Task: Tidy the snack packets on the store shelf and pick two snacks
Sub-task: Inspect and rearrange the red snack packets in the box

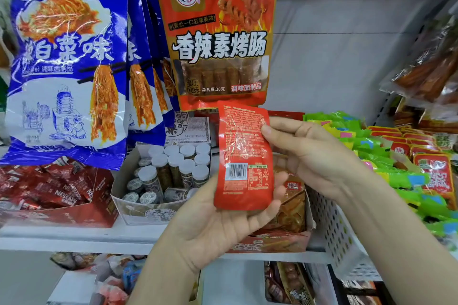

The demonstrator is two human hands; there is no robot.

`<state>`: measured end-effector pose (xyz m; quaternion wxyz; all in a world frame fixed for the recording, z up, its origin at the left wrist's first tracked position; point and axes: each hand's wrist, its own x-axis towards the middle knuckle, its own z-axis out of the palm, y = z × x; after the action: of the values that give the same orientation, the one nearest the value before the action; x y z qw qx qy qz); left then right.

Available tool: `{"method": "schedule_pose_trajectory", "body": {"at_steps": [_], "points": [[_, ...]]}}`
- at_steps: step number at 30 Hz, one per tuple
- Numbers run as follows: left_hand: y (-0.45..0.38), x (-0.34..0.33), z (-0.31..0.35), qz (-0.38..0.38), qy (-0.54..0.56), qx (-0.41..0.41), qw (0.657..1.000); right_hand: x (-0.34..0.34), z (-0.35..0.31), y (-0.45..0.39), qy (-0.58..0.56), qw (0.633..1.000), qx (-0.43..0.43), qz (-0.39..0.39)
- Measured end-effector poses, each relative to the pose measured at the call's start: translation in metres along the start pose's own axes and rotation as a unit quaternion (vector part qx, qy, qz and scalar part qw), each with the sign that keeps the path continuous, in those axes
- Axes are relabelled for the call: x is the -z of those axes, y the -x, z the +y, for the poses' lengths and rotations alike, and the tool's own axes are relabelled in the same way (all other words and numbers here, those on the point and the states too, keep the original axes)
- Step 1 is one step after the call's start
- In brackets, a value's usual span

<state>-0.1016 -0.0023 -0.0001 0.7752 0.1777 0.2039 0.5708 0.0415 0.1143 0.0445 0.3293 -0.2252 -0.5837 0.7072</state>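
Note:
A red snack packet (244,156) stands upright in front of the shelf, its back with barcode facing me. My left hand (218,220) holds its lower end from below, fingers curled round the right bottom edge. My right hand (304,153) pinches its right edge, thumb on the printed side. Just above hangs a matching red sausage-snack packet (218,39) on a black hook. Blue snack packets (67,64) hang in a row at the left.
The white shelf (74,238) carries a red Nescafe sachet box (49,195), a carton of white-capped jars (168,176), an orange snack box (287,225) under my hands and a white perforated basket (339,235) of green and red packets. More packets lie on the shelf below.

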Motion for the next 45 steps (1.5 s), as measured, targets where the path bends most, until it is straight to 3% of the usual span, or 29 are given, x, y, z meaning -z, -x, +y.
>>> {"method": "schedule_pose_trajectory", "body": {"at_steps": [3,6,9,11,13,15,17,20,24,28,32,38,41,45], "points": [[-0.003,0.002,0.001,0.004,0.038,-0.014,0.999,0.001,0.0,0.001,0.016,1.0,0.007,-0.017],[-0.008,0.002,0.002,0.105,-0.097,-0.087,0.986,0.001,-0.001,0.002,0.031,1.0,0.0,0.0],[-0.011,0.004,0.004,0.211,-0.202,-0.178,0.94,0.005,-0.01,0.004,-0.016,0.999,-0.037,0.001],[-0.009,0.006,0.005,0.24,-0.237,-0.224,0.914,0.005,-0.017,0.007,0.061,0.998,-0.007,-0.001],[-0.009,0.006,0.004,0.255,-0.295,-0.249,0.887,0.002,-0.018,0.009,0.237,0.968,0.068,0.048],[-0.012,0.01,0.001,0.278,-0.379,-0.286,0.835,0.003,-0.016,0.007,0.359,0.91,0.144,0.147],[-0.014,0.019,0.002,0.321,-0.488,-0.319,0.747,0.011,-0.014,0.005,0.426,0.841,0.223,0.25],[-0.015,0.032,0.002,0.319,-0.65,-0.26,0.639,0.022,-0.01,0.005,0.482,0.756,0.301,0.325],[-0.022,0.038,-0.006,0.241,-0.754,-0.174,0.587,0.019,0.012,0.0,0.514,0.735,0.319,0.306],[-0.028,0.04,-0.009,0.226,-0.818,-0.13,0.512,0.009,0.03,-0.01,0.53,0.73,0.335,0.271],[-0.026,0.047,-0.006,0.184,-0.824,-0.135,0.519,0.008,0.053,-0.012,0.542,0.759,0.29,0.214],[-0.02,0.056,0.0,0.191,-0.798,-0.151,0.552,0.011,0.061,-0.027,0.619,0.751,0.186,0.134],[-0.019,0.057,0.001,0.186,-0.809,-0.143,0.54,0.004,0.051,-0.043,0.648,0.739,0.146,0.115],[-0.021,0.057,-0.001,0.184,-0.829,-0.123,0.514,0.002,0.042,-0.049,0.663,0.722,0.159,0.119]]}}
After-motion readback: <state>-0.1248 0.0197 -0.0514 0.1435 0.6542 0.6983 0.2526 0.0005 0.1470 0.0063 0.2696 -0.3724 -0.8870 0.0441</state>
